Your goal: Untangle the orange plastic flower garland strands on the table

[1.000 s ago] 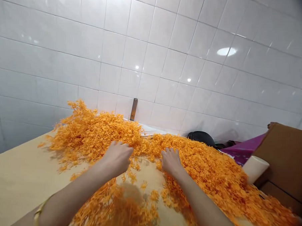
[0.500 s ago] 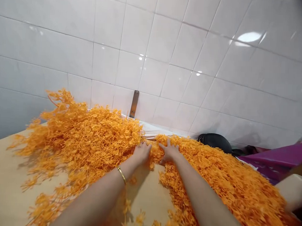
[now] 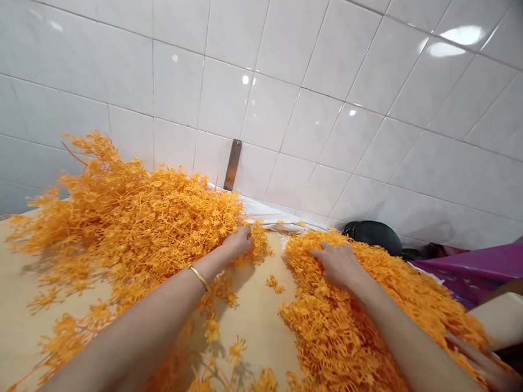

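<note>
My left hand (image 3: pixel 241 241) is closed on orange plastic flower pieces at the right edge of the left pile (image 3: pixel 156 214). A gold bangle (image 3: pixel 200 278) circles that wrist. Over the upper left part of the right pile (image 3: pixel 346 332), my right hand (image 3: pixel 339 264) is curled into more orange pieces; its fingertips are partly buried. Both heaps are tangles of small, thin-stemmed, flower-like pieces. Between them runs a strip of pale wooden tabletop (image 3: pixel 260 320), with a small loose clump (image 3: pixel 275 284) on it.
At the lower right, another person's hand (image 3: pixel 475 358) touches the right pile. White cloth (image 3: pixel 269 212) lies along the tiled wall behind the table, below a metal bracket (image 3: pixel 233 164). A black rounded object (image 3: pixel 374 237), purple sheeting (image 3: pixel 466 271) and a cream block (image 3: pixel 505 319) are to the right.
My hands have moved apart, the right one further right and the left slightly left. Orange pieces that bridged the two piles are parted, leaving a gap. The other person's hand has appeared.
</note>
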A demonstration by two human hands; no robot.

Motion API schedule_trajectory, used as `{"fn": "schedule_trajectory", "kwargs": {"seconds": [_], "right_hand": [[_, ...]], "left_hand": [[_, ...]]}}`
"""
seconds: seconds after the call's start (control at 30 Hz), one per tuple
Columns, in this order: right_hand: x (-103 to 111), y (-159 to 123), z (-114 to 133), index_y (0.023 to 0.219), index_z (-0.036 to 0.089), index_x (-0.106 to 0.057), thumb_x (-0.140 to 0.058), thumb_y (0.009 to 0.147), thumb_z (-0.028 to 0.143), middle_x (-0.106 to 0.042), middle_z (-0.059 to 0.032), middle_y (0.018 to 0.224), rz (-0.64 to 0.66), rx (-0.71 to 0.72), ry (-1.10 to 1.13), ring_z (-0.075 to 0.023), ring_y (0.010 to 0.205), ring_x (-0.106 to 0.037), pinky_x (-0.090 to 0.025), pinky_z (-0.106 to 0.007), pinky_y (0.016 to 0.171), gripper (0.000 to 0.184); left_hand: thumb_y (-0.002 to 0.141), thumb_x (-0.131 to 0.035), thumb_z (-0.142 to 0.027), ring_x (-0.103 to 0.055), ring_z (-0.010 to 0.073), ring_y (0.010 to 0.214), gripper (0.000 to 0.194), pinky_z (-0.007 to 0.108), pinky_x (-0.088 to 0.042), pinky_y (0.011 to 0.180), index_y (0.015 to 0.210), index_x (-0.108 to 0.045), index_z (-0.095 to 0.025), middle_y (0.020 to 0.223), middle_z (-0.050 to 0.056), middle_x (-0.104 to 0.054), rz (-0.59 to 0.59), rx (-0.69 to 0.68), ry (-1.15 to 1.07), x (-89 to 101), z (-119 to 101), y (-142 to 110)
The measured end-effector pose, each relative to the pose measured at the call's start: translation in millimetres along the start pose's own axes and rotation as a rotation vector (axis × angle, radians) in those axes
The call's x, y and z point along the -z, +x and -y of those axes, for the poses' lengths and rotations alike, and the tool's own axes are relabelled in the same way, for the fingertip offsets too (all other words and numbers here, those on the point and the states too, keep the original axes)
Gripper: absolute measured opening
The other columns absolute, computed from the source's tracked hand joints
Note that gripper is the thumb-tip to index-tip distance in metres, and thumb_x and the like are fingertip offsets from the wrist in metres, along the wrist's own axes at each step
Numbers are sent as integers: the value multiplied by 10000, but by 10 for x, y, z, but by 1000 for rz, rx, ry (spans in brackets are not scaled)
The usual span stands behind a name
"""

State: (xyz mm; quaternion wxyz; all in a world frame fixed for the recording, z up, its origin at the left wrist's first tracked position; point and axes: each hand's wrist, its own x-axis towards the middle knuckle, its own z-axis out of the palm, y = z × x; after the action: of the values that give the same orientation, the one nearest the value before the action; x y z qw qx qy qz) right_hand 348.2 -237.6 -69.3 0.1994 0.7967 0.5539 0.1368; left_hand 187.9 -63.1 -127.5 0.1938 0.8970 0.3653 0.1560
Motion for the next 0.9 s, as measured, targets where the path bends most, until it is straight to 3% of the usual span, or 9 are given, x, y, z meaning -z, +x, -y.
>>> {"fn": "schedule_trajectory", "kwargs": {"seconds": [0.13, 0.23, 0.33, 0.43, 0.5, 0.57, 0.63, 0.77, 0.9], "right_hand": [[-201, -273, -87, 881, 219, -578, -427, 657, 59, -543, -82, 881, 47, 13, -65, -234, 742, -553, -278, -392, 708, 314], [-407, -401, -124, 945, 229, -563, -409, 677, 63, -530, -92, 942, 67, -30, -70, -220, 742, -556, -285, -379, 700, 351], [-496, -436, -105, 1040, 231, -520, -409, 702, 93, -502, -110, 998, 68, -75, -34, -219, 779, -546, -291, -372, 707, 381], [-500, -394, -44, 1080, 220, -496, -409, 724, 125, -475, -120, 1035, 99, -87, 1, -238, 867, -520, -276, -390, 754, 378], [-499, -355, -6, 1114, 223, -473, -416, 726, 137, -453, -125, 1068, 122, -96, 21, -251, 914, -499, -260, -406, 782, 401], [-500, -332, 21, 1143, 228, -452, -426, 722, 145, -435, -128, 1093, 138, -110, 38, -257, 935, -488, -248, -420, 802, 429], [-487, -326, 37, 1159, 235, -441, -440, 715, 147, -424, -127, 1108, 146, -124, 49, -256, 946, -486, -242, -428, 818, 452], [-405, -316, 30, 1151, 264, -460, -513, 670, 161, -440, -117, 1103, 191, -164, 82, -251, 937, -502, -266, -432, 818, 494], [-252, -307, 6, 1162, 310, -454, -604, 599, 212, -466, -74, 1100, 248, -188, 148, -241, 949, -500, -323, -388, 796, 591]], "left_hand": [[795, -348, -259, -556, 168, 759, 267, 255, -429, 671, 861, -558, -107, 840, 79, -587, 25, -90, -12, 124, -16, -29], [746, -453, -246, -522, 199, 894, 228, 285, -405, 778, 904, -556, -118, 995, 103, -549, 43, -167, 38, 287, -118, -181], [743, -474, -225, -447, 278, 1029, 311, 391, -380, 825, 1039, -498, -132, 1183, 159, -420, 53, -243, 127, 417, -377, -588], [779, -424, -397, -360, 346, 1120, 528, 456, -378, 818, 1249, -318, -181, 1260, 183, -345, 125, -463, 191, 411, -724, -1285], [704, -458, -541, -246, 424, 1171, 725, 539, -329, 832, 1314, -200, -247, 1335, 193, -235, 248, -620, 132, 298, -908, -1804], [766, -362, -513, -218, 457, 1175, 546, 633, -290, 782, 1281, -214, -408, 1373, 138, -192, 425, -724, 90, 84, -1021, -2234], [831, -187, -442, -242, 443, 1175, 415, 667, -276, 755, 1240, -246, -485, 1374, 98, -211, 561, -696, 47, -219, -1093, -2486], [812, -274, -442, -255, 439, 1171, 418, 692, -252, 762, 1228, -277, -482, 1365, 78, -239, 507, -596, -27, -835, -1295, -2493], [737, -384, -512, -105, 444, 1215, 549, 704, -129, 835, 1264, -284, -396, 1384, 94, -170, 483, -614, -19, -1119, -1612, -2319]]}}
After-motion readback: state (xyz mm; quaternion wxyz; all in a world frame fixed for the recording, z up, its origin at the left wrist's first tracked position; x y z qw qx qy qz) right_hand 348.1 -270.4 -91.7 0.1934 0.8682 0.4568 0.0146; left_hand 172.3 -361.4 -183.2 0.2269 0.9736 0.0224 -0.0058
